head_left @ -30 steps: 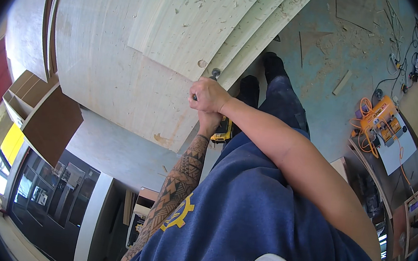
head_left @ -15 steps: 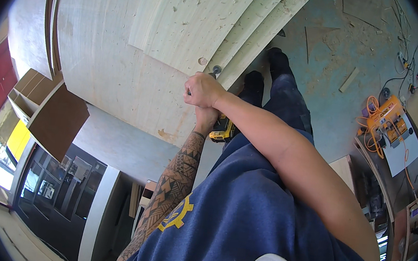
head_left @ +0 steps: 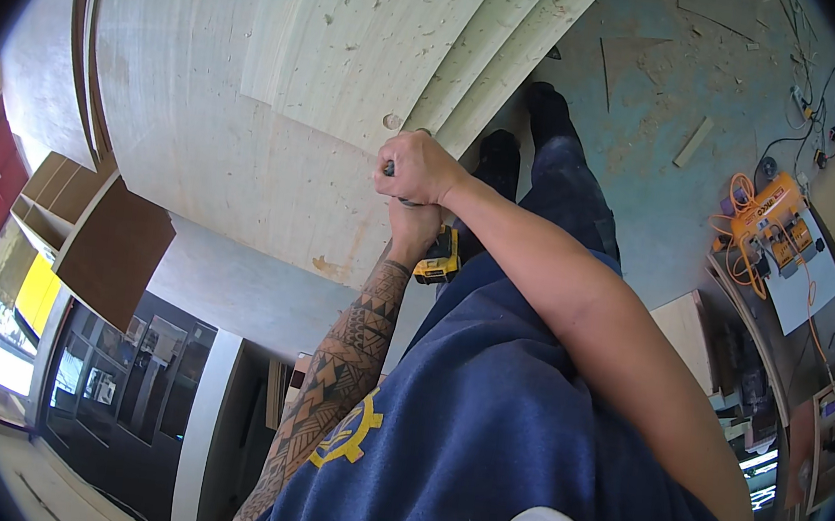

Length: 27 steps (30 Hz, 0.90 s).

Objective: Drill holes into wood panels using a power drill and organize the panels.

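Both hands are stacked on a drill (head_left: 435, 259), driving into the big plywood panel (head_left: 248, 144) at its near edge. The right hand (head_left: 424, 168) is closed over the top; the left hand (head_left: 413, 228) grips below. Next call, I'd judge: steady, straight pressure.

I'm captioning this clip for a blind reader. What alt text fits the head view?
Both hands grip a yellow-and-black cordless drill against a large plywood panel: the right hand on top, the left hand below. Beneath them are a dusty floor and an orange power strip.
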Available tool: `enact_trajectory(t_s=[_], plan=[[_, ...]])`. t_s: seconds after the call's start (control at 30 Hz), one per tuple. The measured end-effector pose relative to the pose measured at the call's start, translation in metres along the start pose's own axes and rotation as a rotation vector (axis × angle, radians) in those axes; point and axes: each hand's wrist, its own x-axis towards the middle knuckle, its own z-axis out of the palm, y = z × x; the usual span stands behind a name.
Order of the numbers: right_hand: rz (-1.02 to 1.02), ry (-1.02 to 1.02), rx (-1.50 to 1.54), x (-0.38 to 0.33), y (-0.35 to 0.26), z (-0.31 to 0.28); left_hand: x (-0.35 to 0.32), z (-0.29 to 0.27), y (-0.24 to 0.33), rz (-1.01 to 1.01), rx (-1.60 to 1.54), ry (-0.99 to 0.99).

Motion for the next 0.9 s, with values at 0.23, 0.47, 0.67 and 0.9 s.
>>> enact_trajectory(t_s=[0.23, 0.47, 0.67, 0.9], plan=[[-0.121, -0.012, -0.116, -0.011, -0.004, 0.029, -0.01, 0.01, -0.032, 0.362, 0.045, 0.211], [-0.018, -0.105, -0.242, 0.01, -0.012, 0.042, 0.009, 0.007, -0.056, 0.076, -0.462, 0.117], [-0.019, 0.005, -0.105, 0.005, 0.0, 0.003, -0.005, -0.005, 0.015, 0.033, -0.128, 0.021], [-0.105, 0.015, -0.063, -0.023, -0.001, 0.008, -0.01, 0.009, -0.011, 0.377, 0.034, 0.237]])
